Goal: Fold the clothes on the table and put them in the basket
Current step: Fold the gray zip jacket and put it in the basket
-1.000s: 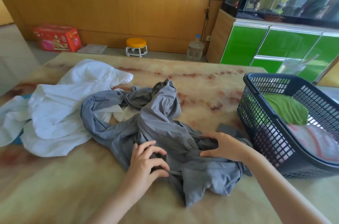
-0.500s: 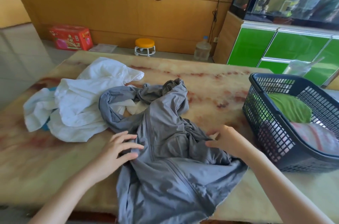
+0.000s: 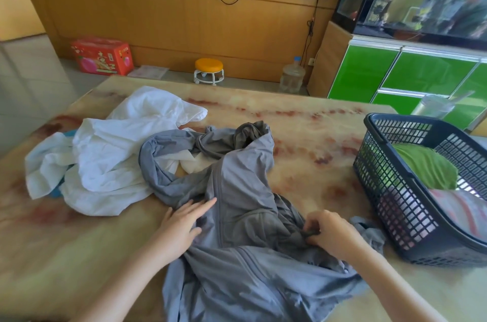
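A crumpled grey garment (image 3: 245,184) lies across the middle of the marble table (image 3: 303,121), its lower part hanging over the near edge. My left hand (image 3: 184,221) lies flat on its left side with the fingers straight. To the right, my right hand (image 3: 329,232) pinches a bunched fold of the grey cloth. White clothes (image 3: 113,153) are heaped at the left, partly under a grey sleeve. The dark blue basket (image 3: 374,163) stands at the right with a green item (image 3: 427,168) and a pink striped item (image 3: 458,211) inside.
Something blue (image 3: 56,191) peeks from under the white heap. A clear plastic cup (image 3: 432,106) stands behind the basket. On the floor beyond the table are a red box (image 3: 101,55), a small orange stool (image 3: 209,71) and a water jug (image 3: 292,77).
The grey garment has been pulled toward me and spread lower over the table edge. My left hand has flattened on it, and my right hand has closed on a fold.
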A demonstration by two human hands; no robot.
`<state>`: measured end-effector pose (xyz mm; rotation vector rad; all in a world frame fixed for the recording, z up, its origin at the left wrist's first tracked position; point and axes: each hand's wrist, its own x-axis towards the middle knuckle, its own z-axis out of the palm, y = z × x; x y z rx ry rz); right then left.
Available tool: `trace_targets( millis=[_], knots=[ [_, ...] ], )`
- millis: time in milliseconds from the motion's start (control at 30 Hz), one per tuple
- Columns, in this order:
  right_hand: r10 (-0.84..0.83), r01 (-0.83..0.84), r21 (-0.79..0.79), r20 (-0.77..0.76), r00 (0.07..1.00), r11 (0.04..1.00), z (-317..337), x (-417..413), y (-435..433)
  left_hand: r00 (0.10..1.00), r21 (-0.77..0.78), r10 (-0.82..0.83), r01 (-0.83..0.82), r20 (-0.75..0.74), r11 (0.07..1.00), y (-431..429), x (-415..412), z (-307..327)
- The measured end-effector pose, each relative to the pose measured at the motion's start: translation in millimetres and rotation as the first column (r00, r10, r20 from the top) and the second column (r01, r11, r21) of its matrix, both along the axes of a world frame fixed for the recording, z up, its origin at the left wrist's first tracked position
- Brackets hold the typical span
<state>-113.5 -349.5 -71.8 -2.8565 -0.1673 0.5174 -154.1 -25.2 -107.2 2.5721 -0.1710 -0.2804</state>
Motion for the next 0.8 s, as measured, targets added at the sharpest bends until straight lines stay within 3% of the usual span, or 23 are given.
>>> trace_targets(
  millis=[67,167,300,500,600,700,800],
  knots=[
    [0.001,0.001,0.027,-0.070,0.998,1.000,6.4,4.0,-9.4,1.000,-0.119,0.017,-0.016,0.001,0.993,3.9,2.4,-1.3],
    [-0.120,0.123,0.256,-0.027,0.992,0.959,18.9,23.3,-6.1,0.984,-0.306,0.147,-0.109,0.103,0.946,2.4,11.6,2.9],
    [-0.222,0.201,0.473,-0.012,0.975,0.858,17.4,61.2,22.3,0.933,-0.200,0.247,-0.198,0.263,0.960,-3.4,36.4,11.6],
    [-0.122,0.140,0.410,-0.069,0.990,0.901,-3.9,75.9,53.5,0.955,-0.107,0.255,-0.241,0.153,0.965,-14.5,67.5,15.3],
    [-0.228,0.227,0.486,-0.058,0.972,0.844,3.5,73.1,38.3,0.947,-0.164,0.279,-0.253,0.161,0.954,-25.2,71.9,20.8],
    [-0.439,0.320,0.588,0.067,0.896,0.743,21.2,68.8,11.7,0.927,-0.170,0.309,-0.277,0.211,0.946,-34.6,73.7,26.1],
    [-0.613,0.345,0.595,0.332,0.717,0.726,43.6,65.6,-18.9,0.896,-0.257,0.389,-0.332,0.216,0.908,-34.6,75.2,23.5]
  ],
)
